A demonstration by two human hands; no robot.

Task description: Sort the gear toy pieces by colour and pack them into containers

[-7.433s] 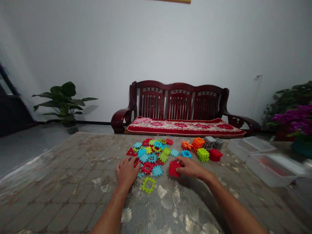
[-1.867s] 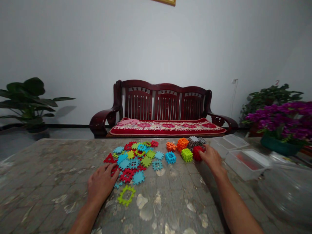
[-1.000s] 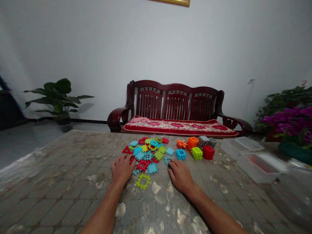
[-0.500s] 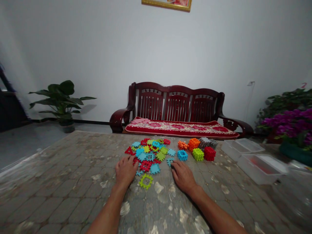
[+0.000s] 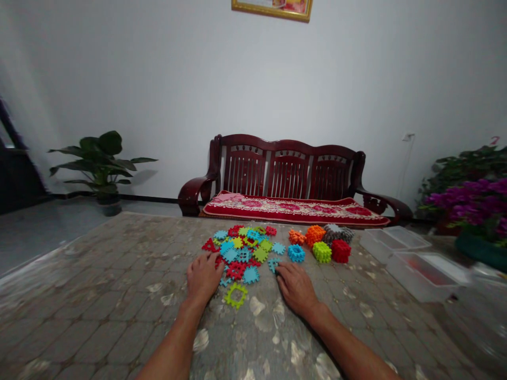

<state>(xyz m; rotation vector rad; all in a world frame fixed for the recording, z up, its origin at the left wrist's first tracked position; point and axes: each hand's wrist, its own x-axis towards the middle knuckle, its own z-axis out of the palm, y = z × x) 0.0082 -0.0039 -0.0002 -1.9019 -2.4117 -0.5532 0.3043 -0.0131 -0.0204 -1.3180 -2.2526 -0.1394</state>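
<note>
Where the worktop (image 5: 119,316) runs toward its near edge, both forearms come in low over its patterned cover. A lime-green notched frame (image 5: 244,294) lies flat between the two hands, nearer than the other pieces. The left hand (image 5: 205,277) rests palm down, its fingers loosely bent and the thumb apart, against the left side of a pile of notched pieces (image 5: 243,255) in red, blue and green. The right hand (image 5: 297,285) is also palm down, fingers over the right edge of a small blue piece (image 5: 273,264) and thumb apart; whether they grip it I cannot tell. Just beyond that hand, toward the worktop's far edge, stand a hollow blue stack (image 5: 296,258), a lime stack (image 5: 321,252) and a red stack (image 5: 341,251), with orange stacks (image 5: 315,235) and grey stacks (image 5: 336,235) close behind. Clear plastic boxes (image 5: 418,287) sit toward the right edge, purple flowers (image 5: 471,206) beyond them. Past the far edge, a dark red wooden bench (image 5: 291,171) carries a patterned red cushion (image 5: 293,207), and a leafy plant (image 5: 103,161) stands to its left.
</note>
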